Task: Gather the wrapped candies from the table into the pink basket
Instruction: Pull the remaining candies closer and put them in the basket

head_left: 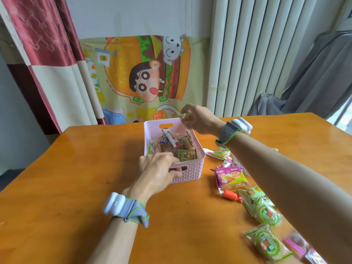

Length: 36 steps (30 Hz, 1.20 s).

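candies [267, 245]: several are left on the table [76, 168].
basket [190, 173]: partly filled, gripped by the left hand [155, 169].
right hand [202, 120]: one candy [187, 114] is pinched above it.

One head-worn wide-angle view looks forward and down, close over the wooden table [76, 187]; the frame's edges seem lens-bent.

cartoon cloth [144, 77] hanging | red curtain [43, 44] | white radiator [247, 54] | grey drape [323, 73]

Candy-laden pink basket [190, 174]; loose wrapped candies [267, 216] alongside.
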Available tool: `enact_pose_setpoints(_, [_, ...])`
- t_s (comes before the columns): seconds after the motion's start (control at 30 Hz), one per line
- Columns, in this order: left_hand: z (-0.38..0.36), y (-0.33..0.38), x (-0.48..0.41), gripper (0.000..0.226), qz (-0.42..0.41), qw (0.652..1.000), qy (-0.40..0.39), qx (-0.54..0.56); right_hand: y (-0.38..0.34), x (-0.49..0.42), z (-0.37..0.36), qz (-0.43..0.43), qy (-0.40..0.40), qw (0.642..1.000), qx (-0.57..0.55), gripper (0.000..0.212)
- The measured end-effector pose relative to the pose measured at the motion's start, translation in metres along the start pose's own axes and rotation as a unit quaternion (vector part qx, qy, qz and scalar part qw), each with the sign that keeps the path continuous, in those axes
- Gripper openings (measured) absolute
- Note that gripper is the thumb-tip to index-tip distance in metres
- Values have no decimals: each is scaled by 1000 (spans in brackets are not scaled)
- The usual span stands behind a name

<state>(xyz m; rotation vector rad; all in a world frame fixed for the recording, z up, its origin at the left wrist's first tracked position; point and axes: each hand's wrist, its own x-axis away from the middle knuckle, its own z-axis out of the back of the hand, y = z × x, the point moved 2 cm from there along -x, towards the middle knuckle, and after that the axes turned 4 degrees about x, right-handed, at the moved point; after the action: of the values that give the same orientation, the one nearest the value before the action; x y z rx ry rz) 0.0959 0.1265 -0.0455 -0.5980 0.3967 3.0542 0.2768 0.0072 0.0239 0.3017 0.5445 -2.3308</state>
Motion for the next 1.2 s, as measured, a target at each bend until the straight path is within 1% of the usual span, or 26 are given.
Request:
enact_pose_setpoints(0.1, [0,-1,0,23,1,1000,1,4,-9,-10,-13,5,-25,1000,10,54])
enact_pose_setpoints(0.17, [0,-1,0,23,0,1000,5,6,-12,-11,-19,4,-23,999,26,58])
enact_pose_setpoints(0.23, [-1,-2,1,23,-3,1000,6,7,-11,-10,-23,4,-22,998,56,52])
enact_pose_setpoints(0.33, [0,-1,0,23,-10,1000,12,3,-6,-7,-24,13,-20,996,89,31])
enact_pose_setpoints(0.4, [-1,-2,0,24,-9,1000,13,1,-4,-4,-26,13,-44,992,119,19])
enact_pose_setpoints(0.43, [-1,-2,-1,24,-8,1000,12,1,-3,-2,-29,9,-65,987,143,19])
enact_pose_setpoints(0.5, [-1,-2,-1,24,-9,1000,8,-1,1,2,-31,-16,-105,980,170,26])
enact_pose_setpoints(0.57, [-1,-2,-1,24,-9,1000,9,-1,5,6,-28,-22,-128,983,132,31])
enact_pose_setpoints(0.63, [-1,-2,-1,23,-8,1000,11,2,8,9,-22,-19,-124,990,68,33])
enact_pose_setpoints(0.7, [-1,-1,0,23,-8,1000,12,1,12,15,-16,-8,-92,995,30,31])
enact_pose_setpoints(0.77, [-1,-2,-1,23,-9,1000,15,0,18,21,-11,-6,-34,999,8,27])
enact_pose_setpoints(0.83, [-2,-1,-1,22,-8,1000,14,-2,28,31,-8,-13,-3,1000,11,22])
enact_pose_setpoints(0.87, [-1,-2,-2,23,-7,1000,16,-4,32,35,-7,-13,-6,1000,24,21])
enact_pose_setpoints(0.93, [-2,-1,-2,23,-8,1000,17,-8,45,47,-7,-20,-63,995,75,18])
enact_pose_setpoints(0.97, [-2,0,-1,23,-9,1000,17,-10,51,53,-8,-25,-99,989,107,21])
enact_pose_setpoints(1.03, [-2,0,-1,24,-10,1000,18,-13,61,65,-10,-41,-154,975,153,41])
enact_pose_setpoints(1.1, [-1,0,-2,24,-6,1000,17,-13,69,74,-14,-66,-186,967,160,58])
enact_pose_setpoints(1.2, [-2,0,-2,22,-5,1000,13,-14,77,85,-20,-91,-219,958,160,68])
